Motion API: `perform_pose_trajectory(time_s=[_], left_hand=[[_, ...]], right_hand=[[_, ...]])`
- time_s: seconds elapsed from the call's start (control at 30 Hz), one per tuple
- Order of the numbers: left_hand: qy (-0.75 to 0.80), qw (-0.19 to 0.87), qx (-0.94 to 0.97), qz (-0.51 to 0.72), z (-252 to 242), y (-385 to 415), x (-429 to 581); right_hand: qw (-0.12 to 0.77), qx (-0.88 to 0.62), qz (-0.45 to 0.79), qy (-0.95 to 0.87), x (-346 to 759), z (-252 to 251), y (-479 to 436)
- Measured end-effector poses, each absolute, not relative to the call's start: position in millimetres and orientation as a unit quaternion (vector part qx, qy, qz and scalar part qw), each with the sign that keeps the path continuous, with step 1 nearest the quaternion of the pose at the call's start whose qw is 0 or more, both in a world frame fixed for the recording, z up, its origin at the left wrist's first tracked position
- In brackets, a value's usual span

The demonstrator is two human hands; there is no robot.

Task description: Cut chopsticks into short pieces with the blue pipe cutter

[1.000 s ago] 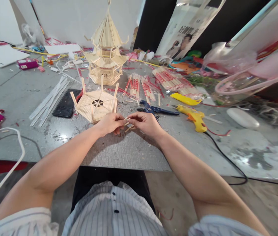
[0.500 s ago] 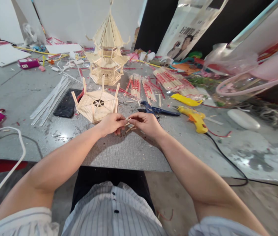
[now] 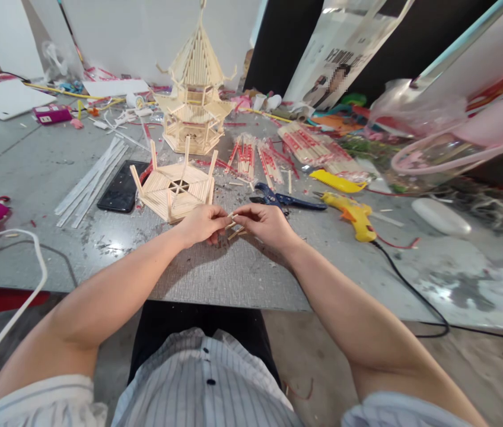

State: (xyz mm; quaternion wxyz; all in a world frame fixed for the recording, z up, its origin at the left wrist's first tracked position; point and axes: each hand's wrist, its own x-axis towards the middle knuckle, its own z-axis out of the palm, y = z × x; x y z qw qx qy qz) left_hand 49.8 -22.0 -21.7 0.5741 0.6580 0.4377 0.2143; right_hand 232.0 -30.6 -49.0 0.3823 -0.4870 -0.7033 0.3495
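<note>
My left hand [image 3: 201, 224] and my right hand [image 3: 264, 224] meet over the grey table [image 3: 216, 270], fingertips pinched together on short wooden sticks [image 3: 232, 223]. More short stick pieces lie under the fingers. Just beyond my left hand stands a hexagonal stick platform [image 3: 175, 188] with upright posts. Farther back rises a finished stick pagoda [image 3: 196, 89].
Blue cutters [image 3: 283, 200] and a yellow glue gun [image 3: 352, 214] with a black cord lie right of my hands. Bundles of wrapped chopsticks [image 3: 273, 155] sit behind. A black phone [image 3: 122, 186] and white strips [image 3: 91, 181] lie at left. A white cable [image 3: 24, 284] loops at the near left edge.
</note>
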Motion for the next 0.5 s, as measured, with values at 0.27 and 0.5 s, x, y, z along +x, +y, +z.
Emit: perform_pose_trajectory(time_s=[0.27,0.5], left_hand=[[0.442,0.569,0.661,0.209,-21.9,-21.6,50.5],[0.439,0.567,0.666,0.205,-23.7,-21.1,50.2]], right_hand=[[0.375,-0.49,0.338,-0.711,231.7,-49.0,-30.3],[0.389,-0.504,0.35,-0.687,231.3,-47.4,-31.1]])
